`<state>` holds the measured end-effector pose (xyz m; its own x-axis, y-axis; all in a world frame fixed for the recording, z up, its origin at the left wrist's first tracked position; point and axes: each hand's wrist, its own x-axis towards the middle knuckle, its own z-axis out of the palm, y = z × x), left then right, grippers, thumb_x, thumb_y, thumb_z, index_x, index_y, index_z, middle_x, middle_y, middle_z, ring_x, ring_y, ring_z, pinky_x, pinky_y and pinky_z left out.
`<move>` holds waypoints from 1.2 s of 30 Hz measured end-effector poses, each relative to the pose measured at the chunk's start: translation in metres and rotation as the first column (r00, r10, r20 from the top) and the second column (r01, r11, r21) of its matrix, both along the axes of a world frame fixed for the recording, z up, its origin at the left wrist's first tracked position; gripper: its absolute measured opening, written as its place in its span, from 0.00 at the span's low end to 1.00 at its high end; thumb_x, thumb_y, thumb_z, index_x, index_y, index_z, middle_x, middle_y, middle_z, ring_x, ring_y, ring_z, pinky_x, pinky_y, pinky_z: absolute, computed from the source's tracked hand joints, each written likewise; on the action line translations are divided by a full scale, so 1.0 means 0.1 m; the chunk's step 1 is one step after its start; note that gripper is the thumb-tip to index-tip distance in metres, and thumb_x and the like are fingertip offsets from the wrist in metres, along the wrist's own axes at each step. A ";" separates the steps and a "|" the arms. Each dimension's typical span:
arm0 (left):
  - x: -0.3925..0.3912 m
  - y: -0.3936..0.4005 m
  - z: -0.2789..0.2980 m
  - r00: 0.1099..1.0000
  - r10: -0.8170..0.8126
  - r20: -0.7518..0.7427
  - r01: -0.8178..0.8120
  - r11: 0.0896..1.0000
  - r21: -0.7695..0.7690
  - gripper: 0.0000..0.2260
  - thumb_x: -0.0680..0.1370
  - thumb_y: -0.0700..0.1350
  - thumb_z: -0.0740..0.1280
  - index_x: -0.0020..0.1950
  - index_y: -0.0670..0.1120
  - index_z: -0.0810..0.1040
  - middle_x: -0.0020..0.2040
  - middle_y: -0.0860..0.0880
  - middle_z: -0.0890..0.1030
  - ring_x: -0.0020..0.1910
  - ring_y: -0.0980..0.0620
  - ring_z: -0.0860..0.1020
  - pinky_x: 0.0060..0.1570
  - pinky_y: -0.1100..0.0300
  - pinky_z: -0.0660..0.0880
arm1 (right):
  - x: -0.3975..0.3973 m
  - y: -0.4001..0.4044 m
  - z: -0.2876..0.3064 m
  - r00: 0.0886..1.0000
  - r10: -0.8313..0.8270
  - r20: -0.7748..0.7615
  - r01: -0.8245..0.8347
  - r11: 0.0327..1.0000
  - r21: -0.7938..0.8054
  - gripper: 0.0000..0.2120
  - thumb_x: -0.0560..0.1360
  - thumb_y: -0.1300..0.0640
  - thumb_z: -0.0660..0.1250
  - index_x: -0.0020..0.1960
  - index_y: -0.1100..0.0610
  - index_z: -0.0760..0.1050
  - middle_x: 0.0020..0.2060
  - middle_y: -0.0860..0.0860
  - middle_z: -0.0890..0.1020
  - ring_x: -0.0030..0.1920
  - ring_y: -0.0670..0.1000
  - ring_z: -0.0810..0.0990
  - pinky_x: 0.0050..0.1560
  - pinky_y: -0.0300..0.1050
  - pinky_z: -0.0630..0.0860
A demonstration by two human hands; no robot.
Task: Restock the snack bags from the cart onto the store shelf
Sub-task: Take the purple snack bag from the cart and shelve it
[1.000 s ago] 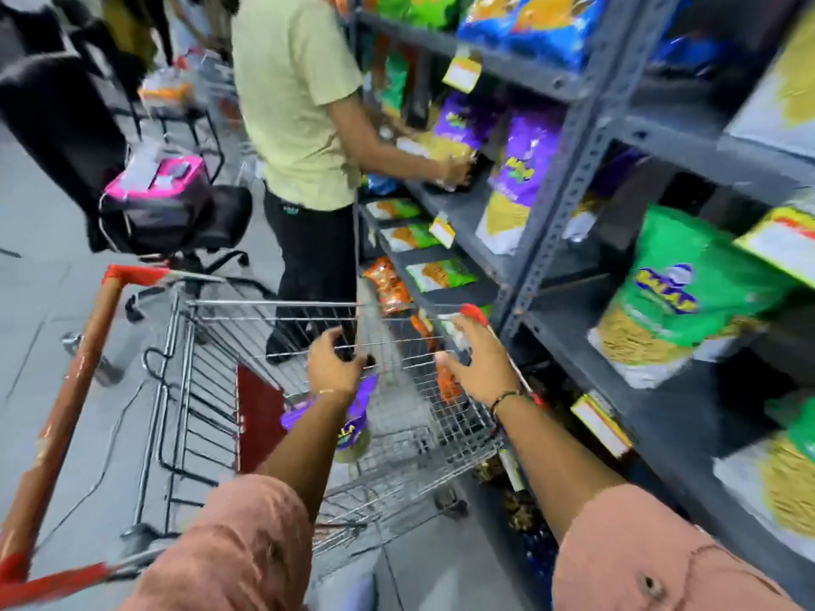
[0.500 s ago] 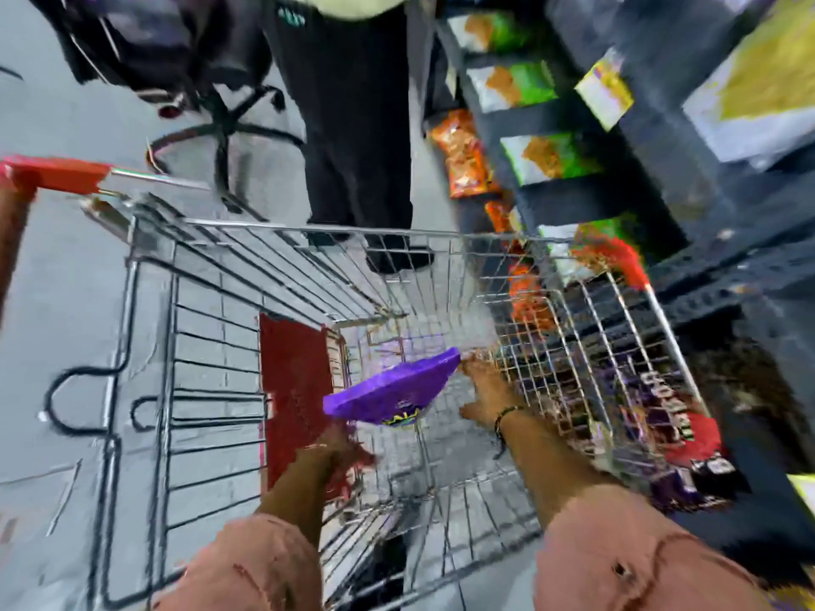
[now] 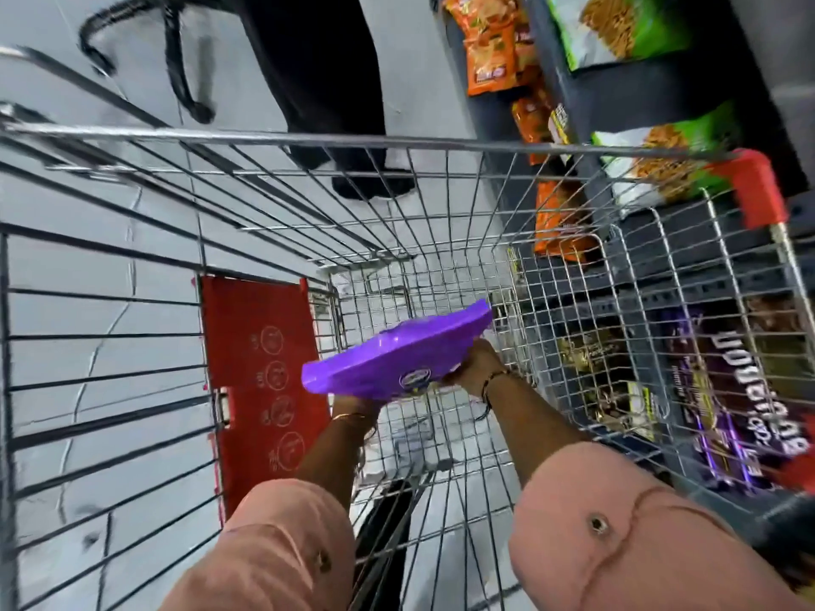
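Down inside the wire cart (image 3: 441, 205), we reach with both arms outstretched, our right hand (image 3: 478, 368) closed on one end of a flat purple snack bag (image 3: 392, 355) and our left hand (image 3: 353, 410) cupped, mostly hidden, beneath its other end.

No legible text on packaging.

You have one view only, from the camera on your head. It looks steeply down into the wire cart (image 3: 397, 143), close over your forearms, with the floor (image 3: 88, 280) on the left and the lower store shelf (image 3: 661, 275) along the right edge.
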<state>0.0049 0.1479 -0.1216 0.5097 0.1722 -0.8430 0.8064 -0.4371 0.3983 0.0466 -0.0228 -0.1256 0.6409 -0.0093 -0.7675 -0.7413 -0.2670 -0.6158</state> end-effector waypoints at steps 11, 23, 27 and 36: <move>0.25 -0.60 1.10 0.834 -0.234 0.500 0.377 0.903 -0.206 0.21 0.62 0.31 0.77 0.52 0.45 0.79 0.46 0.46 0.82 0.45 0.55 0.76 0.43 0.68 0.74 | -0.45 -1.03 1.36 0.952 0.148 0.269 -0.072 0.959 -0.275 0.32 0.65 0.72 0.73 0.66 0.66 0.67 0.52 0.59 0.80 0.57 0.58 0.77 0.41 0.17 0.69; -0.80 -1.87 3.84 0.497 -0.032 0.867 0.659 0.663 -0.354 0.12 0.70 0.27 0.68 0.39 0.43 0.72 0.28 0.55 0.81 0.30 0.63 0.78 0.36 0.67 0.75 | -2.23 -1.93 4.17 0.563 -0.036 0.826 0.406 0.882 -0.238 0.24 0.64 0.65 0.77 0.58 0.65 0.74 0.49 0.57 0.82 0.47 0.47 0.78 0.51 0.35 0.75; -1.25 -2.37 4.77 0.398 0.130 0.908 0.774 0.484 -0.408 0.10 0.74 0.31 0.65 0.55 0.36 0.74 0.39 0.51 0.81 0.33 0.67 0.79 0.37 0.71 0.77 | -2.91 -2.20 5.14 0.362 -0.017 0.932 0.582 0.785 -0.211 0.18 0.65 0.53 0.78 0.52 0.50 0.76 0.49 0.53 0.83 0.48 0.47 0.80 0.50 0.41 0.78; -1.95 -3.63 6.22 0.274 0.257 0.927 0.925 0.193 -0.328 0.13 0.76 0.41 0.66 0.58 0.36 0.76 0.52 0.41 0.81 0.51 0.49 0.77 0.58 0.51 0.74 | -3.97 -2.82 6.43 0.068 -0.015 0.998 0.856 0.514 -0.051 0.15 0.67 0.52 0.76 0.51 0.55 0.79 0.45 0.50 0.85 0.44 0.43 0.83 0.48 0.39 0.80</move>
